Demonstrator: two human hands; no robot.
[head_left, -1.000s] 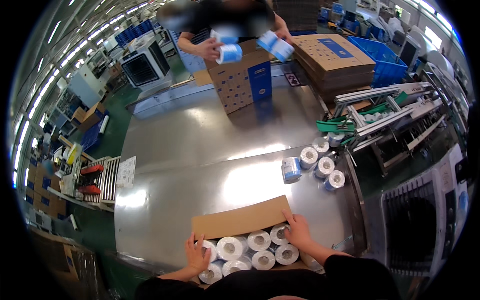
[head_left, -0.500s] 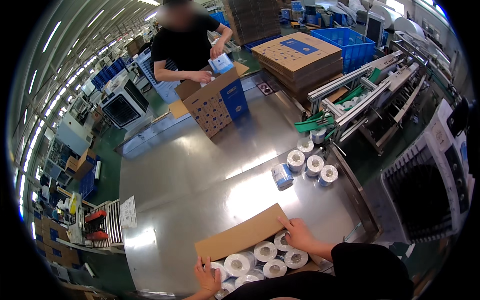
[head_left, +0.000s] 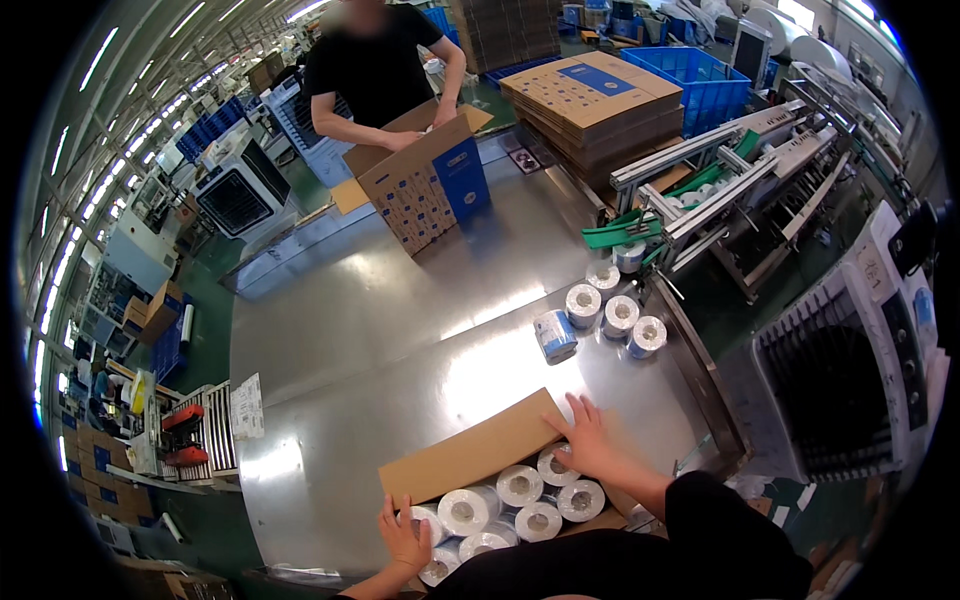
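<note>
At the near edge of the table, a cardboard carton (head_left: 465,447) stands with its far flap folded outward. Several wrapped white rolls (head_left: 464,512) fill it, ends facing up. My left hand (head_left: 404,538) rests at the carton's left corner, fingers stretched upward beside the flap and thumb near a roll. At the right end of the flap is my right hand (head_left: 592,445), its fingers spread, the thumb side close to a roll. The carton's near side is hidden by my arms and dark clothing. Several loose rolls (head_left: 620,317) stand farther right, one with a blue wrapper (head_left: 555,334).
Across the metal table (head_left: 330,340), a person (head_left: 365,75) reaches into an open printed carton (head_left: 425,190). Flattened cartons (head_left: 590,100) are stacked at the far right, beside a blue crate (head_left: 690,85). A conveyor (head_left: 720,180) meets the table's right edge; a roller track (head_left: 215,430) stands left.
My right hand's fingers have lifted and spread at the flap's end. The person opposite has lowered a blue-and-white pack into the printed carton. The view has shifted slightly.
</note>
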